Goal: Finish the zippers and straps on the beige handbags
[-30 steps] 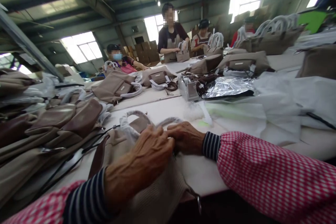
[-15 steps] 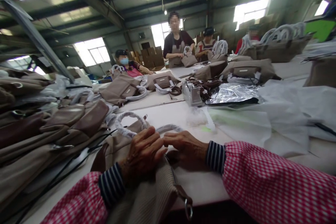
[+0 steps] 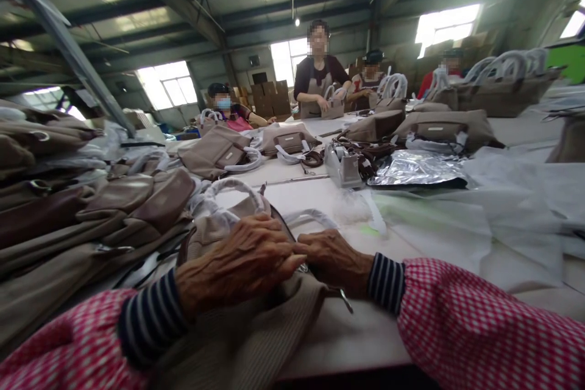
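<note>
- Lying on the bench [image 3: 356, 335] at its near edge, the bag [image 3: 256, 329] has wrapped handles
- Left hand [image 3: 237, 262] rests flat on it, grip apart
- Right hand [image 3: 336, 259] touches its top; grip hidden, cannot tell
- Bag pile [image 3: 91, 219] along the left edge

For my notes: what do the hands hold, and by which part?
Left hand and right hand lie on the beige handbag near its opening; grip unclear.
</note>
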